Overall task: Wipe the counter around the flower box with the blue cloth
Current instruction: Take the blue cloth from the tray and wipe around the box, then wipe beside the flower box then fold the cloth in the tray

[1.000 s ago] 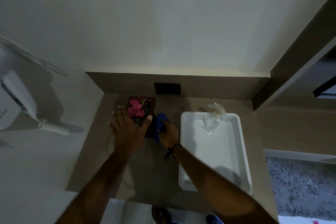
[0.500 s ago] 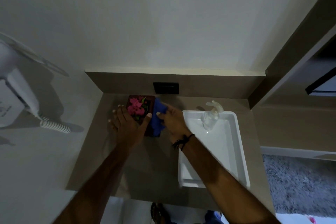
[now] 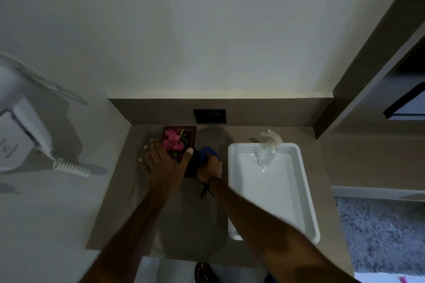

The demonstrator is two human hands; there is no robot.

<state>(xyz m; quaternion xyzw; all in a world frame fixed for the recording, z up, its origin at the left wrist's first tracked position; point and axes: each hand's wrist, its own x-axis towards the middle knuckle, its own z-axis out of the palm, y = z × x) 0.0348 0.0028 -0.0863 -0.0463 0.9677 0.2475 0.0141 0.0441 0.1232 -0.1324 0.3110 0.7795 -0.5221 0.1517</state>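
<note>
1. Flower box: one, dark brown, square, holding pink blooms and a few green leaves. It stands at the back of the counter, close to the backsplash. All places below are given relative to it.
2. Blue cloth: one, bunched, just right of the box's right edge, on the counter surface.
3. Right hand: one, closed around the blue cloth, knuckles just right of the box's near right corner. A dark cord band sits on the wrist.
4. Left hand: one, spread flat with fingers apart, laid over the near left part of the box. The thumb reaches across to the box's right edge and the fingertips lie past its left edge. It grips nothing that can be seen.
5. Sink basin: one, white, rectangular, right of the box, beyond the cloth. A narrow strip of counter separates them.
6. Tap: one, pale, at the basin's back rim, well right of the box.
7. Wall socket: one, black, on the backsplash, behind and slightly right of the box.
8. Wall-mounted white unit with coiled cord: one, well left of the box.
9. Open room: bare counter lies left of the box up to the side wall, and in front of it to the counter's near edge. A smaller bare patch lies behind the cloth.
</note>
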